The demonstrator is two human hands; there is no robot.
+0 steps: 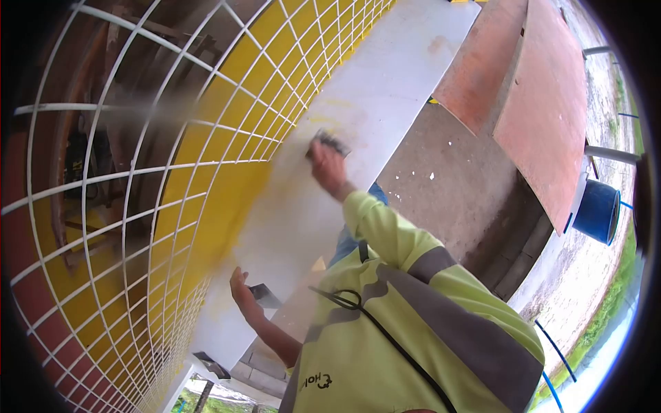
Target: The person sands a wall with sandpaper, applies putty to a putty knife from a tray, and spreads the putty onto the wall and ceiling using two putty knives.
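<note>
A long pale grey board (385, 89) runs diagonally beside the white wire grid. My right hand (329, 165) is closed on a small dark block (332, 143), pressed to the board's surface; the hand is slightly blurred. Yellowish and brownish smudges mark the board near the block. Further down the board, my left hand (246, 294) has its fingers extended and appears to hold nothing. A dark flat piece (264, 296) lies right beside its palm. Another dark piece (212, 365) is at the board's lower end.
A white wire grid (169, 167) stands on the left, with a yellow panel (200, 206) behind it. Reddish sheets (544, 110) lie at the upper right above a grey floor (444, 172). A blue bucket (596, 212) is at the far right.
</note>
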